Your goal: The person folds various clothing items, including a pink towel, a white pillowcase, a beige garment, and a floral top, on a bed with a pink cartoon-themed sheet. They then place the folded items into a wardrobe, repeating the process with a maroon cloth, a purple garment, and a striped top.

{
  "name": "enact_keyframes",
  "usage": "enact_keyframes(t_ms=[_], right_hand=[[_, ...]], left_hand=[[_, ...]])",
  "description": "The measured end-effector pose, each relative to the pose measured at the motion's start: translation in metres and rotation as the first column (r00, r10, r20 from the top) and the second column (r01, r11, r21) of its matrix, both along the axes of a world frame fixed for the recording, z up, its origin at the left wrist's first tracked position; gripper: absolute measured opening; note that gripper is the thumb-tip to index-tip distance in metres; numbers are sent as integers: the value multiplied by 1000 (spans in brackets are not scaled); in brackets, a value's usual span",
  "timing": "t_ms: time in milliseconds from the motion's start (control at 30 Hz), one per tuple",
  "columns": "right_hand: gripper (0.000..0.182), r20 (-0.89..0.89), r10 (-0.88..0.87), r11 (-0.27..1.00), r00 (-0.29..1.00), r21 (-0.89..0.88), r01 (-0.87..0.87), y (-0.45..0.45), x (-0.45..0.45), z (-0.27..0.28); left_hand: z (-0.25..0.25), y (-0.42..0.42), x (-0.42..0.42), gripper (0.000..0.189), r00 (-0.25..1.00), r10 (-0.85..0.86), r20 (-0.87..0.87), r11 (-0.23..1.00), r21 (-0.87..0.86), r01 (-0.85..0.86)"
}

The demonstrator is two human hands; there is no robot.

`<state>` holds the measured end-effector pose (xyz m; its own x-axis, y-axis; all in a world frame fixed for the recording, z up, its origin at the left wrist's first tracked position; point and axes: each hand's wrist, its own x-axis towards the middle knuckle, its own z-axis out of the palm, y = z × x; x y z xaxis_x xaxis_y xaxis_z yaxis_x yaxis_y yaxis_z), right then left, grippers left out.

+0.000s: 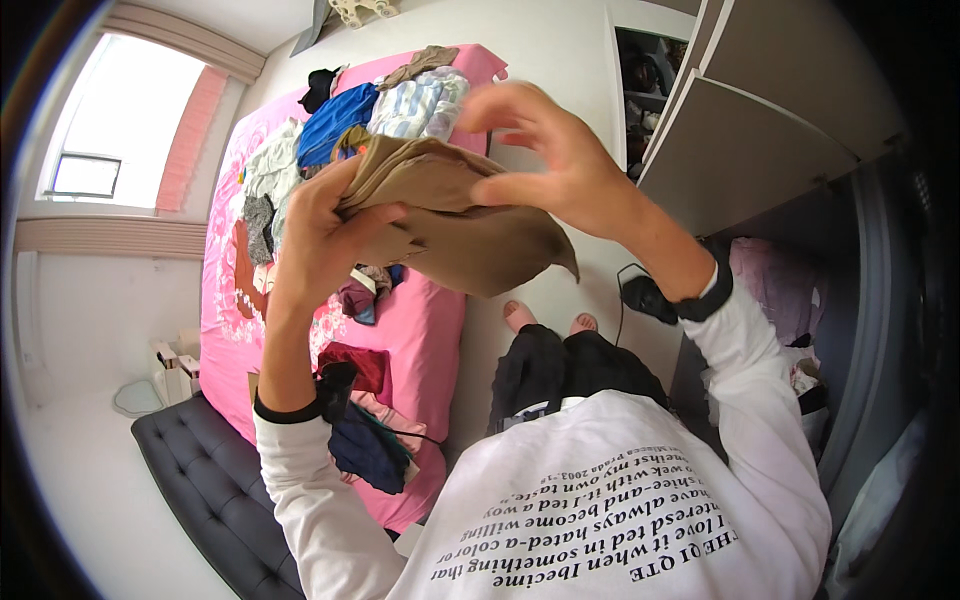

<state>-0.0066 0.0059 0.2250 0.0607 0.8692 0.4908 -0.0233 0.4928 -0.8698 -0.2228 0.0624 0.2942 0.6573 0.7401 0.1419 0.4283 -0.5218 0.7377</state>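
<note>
A bunched brown cloth garment [480, 247] hangs in front of me, above the edge of the pink bed. My left hand [326, 214] grips its left end, thumb across the front and fingers behind. At its upper right is my right hand [540, 150], blurred, with fingers spread; the thumb overlaps the cloth, and whether it touches cannot be told. Beyond the garment, a blue garment [334, 124] and a striped white and blue cloth [420, 105] lie on the bed.
The pink bed [431, 360] carries several clothing heaps, among them a dark red cloth [367, 367] and a navy garment [367, 450]. Its black tufted headboard [210, 480] is at lower left. An open wardrobe door [742, 157] stands at right. A black object with a cord [649, 298] lies near my feet.
</note>
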Motion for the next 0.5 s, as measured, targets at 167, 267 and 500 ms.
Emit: enact_keyframes(t_ms=[167, 267, 500], right_hand=[[53, 426, -72, 948, 902, -252, 194, -31, 27, -155], [79, 457, -84, 834, 885, -453, 314, -41, -16, -195], [59, 528, -35, 995, 849, -64, 81, -4, -45, -222]], left_hand=[[33, 5, -3, 28, 981, -39, -190, 986, 154, 69], [49, -7, -5, 21, 983, -30, -179, 947, 310, 86], [100, -38, -17, 23, 910, -116, -398, 770, 542, 336]])
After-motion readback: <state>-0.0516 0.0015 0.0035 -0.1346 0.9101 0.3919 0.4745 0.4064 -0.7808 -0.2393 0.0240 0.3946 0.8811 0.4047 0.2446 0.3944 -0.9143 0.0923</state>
